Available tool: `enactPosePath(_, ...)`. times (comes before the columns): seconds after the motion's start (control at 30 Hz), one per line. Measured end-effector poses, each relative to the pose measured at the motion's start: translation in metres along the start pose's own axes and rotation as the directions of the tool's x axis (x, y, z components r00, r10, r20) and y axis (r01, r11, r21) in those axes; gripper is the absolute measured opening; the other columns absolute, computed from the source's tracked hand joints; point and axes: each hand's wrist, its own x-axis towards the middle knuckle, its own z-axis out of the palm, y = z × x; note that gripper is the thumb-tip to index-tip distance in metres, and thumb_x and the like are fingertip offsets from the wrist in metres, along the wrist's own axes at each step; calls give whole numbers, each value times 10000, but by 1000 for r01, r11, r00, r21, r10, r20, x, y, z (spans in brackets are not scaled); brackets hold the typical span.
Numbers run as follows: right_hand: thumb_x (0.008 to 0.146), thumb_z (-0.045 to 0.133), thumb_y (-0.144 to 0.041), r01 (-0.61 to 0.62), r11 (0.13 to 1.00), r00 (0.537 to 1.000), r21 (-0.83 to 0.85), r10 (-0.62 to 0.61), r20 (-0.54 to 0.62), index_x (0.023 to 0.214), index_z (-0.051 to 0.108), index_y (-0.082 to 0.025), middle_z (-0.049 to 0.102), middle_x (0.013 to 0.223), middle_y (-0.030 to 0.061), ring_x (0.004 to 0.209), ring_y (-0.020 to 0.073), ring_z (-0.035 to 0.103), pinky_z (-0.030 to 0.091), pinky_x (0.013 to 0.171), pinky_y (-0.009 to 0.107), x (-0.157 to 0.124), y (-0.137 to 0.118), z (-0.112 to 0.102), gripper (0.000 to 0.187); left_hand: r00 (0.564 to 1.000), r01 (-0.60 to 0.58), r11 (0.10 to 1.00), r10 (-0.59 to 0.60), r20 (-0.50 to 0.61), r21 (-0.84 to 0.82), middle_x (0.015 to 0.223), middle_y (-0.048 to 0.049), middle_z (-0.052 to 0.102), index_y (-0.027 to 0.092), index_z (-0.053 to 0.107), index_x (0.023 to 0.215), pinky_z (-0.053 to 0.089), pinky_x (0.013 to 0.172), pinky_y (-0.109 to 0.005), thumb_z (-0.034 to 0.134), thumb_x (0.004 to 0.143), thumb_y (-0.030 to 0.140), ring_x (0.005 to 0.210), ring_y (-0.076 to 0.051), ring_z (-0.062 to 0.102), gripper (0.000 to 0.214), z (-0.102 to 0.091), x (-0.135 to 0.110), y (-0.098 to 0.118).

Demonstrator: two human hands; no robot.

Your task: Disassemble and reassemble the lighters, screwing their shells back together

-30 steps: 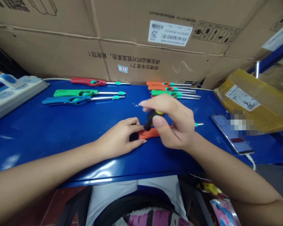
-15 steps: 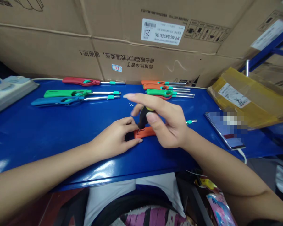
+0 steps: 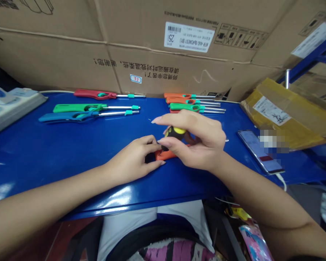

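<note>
An orange long-necked lighter (image 3: 167,155) lies flat on the blue table (image 3: 92,148), its metal tip just showing past my right hand. My left hand (image 3: 137,156) rests at the handle's left end, fingers and thumb closed around that end. In my right hand (image 3: 199,141) is a short stubby screwdriver (image 3: 171,135) with a black and yellow handle, held upright above the lighter. Its lower end meets the orange handle close to my left fingertips; the tip itself is hard to see. My right hand covers the middle of the lighter.
Red (image 3: 95,94), green (image 3: 80,108) and blue (image 3: 69,116) lighters lie at the back left. Several orange and green lighters (image 3: 183,107) lie back right. A cardboard box (image 3: 141,40) stands behind. A power strip (image 3: 19,105) is left; a phone (image 3: 258,150) and yellow-taped box (image 3: 288,112) are right.
My right hand has shifted slightly right and its fingers have turned around the screwdriver, showing more yellow on the handle. My left hand and the lighter stay in place.
</note>
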Motion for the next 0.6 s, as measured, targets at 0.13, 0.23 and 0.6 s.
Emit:
enactPosePath(0.13, 1039, 482, -304, -69, 997, 996, -27, 71, 56, 1221, 681, -200, 773, 1082, 49, 829, 149, 740, 629, 791, 316, 1, -1, -4, 290, 1000, 11, 1000, -11, 3, -6, 1018, -68, 655, 181, 729, 1101, 550, 815, -349, 654, 936, 332, 907, -210, 649, 236, 0, -1, 0)
enactPosePath(0.23, 1048, 373, -238, -164, 984, 973, 68, 150, 175, 1369, 589, -181, 746, 1181, 81, 952, 170, 748, 631, 850, 339, 0, -1, -7, 391, 1000, 15, 1000, -15, 6, -10, 1113, -88, 654, 182, 730, 1109, 553, 873, -361, 650, 945, 346, 1011, -231, 648, 245, 1, -1, -1)
enactPosePath(0.6, 985, 469, -154, -10, 999, 989, -40, 16, 149, 1303, 609, -141, 756, 1128, 103, 1026, 189, 725, 595, 857, 319, 2, 0, -6, 348, 1000, 30, 999, -30, 2, -14, 1032, -77, 645, 181, 736, 1062, 545, 860, -363, 676, 926, 317, 952, -223, 638, 202, 1, -1, 2)
